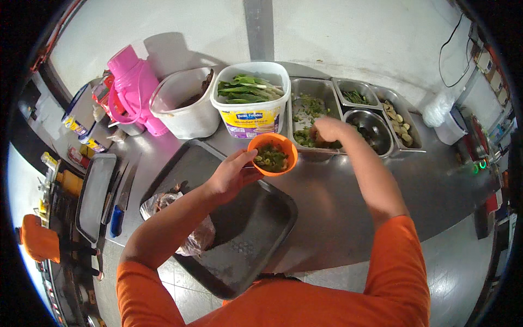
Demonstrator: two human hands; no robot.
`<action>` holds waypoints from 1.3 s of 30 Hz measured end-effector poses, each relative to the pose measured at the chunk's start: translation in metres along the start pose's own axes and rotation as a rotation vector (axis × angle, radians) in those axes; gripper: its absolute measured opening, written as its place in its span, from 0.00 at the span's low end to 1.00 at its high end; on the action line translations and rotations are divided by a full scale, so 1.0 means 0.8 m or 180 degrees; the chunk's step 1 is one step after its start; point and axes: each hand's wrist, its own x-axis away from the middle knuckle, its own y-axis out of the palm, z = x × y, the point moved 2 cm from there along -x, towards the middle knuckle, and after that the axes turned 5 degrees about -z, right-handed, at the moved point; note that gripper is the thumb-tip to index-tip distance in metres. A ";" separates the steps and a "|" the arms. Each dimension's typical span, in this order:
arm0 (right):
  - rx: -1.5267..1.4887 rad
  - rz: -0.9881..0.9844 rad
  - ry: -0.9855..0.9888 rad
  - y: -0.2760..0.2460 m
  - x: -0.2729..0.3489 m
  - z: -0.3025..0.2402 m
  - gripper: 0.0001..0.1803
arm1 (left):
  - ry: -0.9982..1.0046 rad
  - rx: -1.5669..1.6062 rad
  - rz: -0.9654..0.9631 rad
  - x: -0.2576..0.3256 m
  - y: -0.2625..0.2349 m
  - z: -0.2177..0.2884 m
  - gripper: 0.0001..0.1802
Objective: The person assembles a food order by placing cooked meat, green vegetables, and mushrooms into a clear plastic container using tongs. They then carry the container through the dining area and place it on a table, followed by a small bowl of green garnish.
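Observation:
My left hand [235, 175] is wrapped round the side of a small orange bowl [290, 162], which holds chopped greens [271, 158]. The bowl is over the far edge of a dark tray, just in front of a white tub. My right hand [331, 131] reaches down into the near end of a rectangular steel pan [340, 109]. Its fingers are curled into the chopped green onions [303, 137] there, and the fingertips are hidden. More chopped pieces are scattered farther back in that pan.
Long green onions [248, 90] fill the white tub [251, 121]. Other steel pans hold cut greens [356, 97] and pale slices [400, 124]; a round steel bowl [385, 148] sits between. A plastic bag [199, 237] lies on the dark tray [245, 218]. Left are a pink jug [133, 87] and a blue-handled knife [116, 220].

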 end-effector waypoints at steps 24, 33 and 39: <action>0.0015 0.1395 -0.3309 -0.053 0.223 -0.614 0.09 | 0.0780 0.0579 -0.0125 0.390 -0.156 -0.044 0.27; 0.2417 0.0502 -0.5035 -0.017 0.199 -1.216 0.06 | 0.1724 0.0019 0.1858 0.857 -0.425 -0.050 0.29; 0.2951 -0.0290 -0.5969 0.036 0.116 -1.535 0.07 | 0.2003 0.0888 0.2919 1.072 -0.574 -0.047 0.25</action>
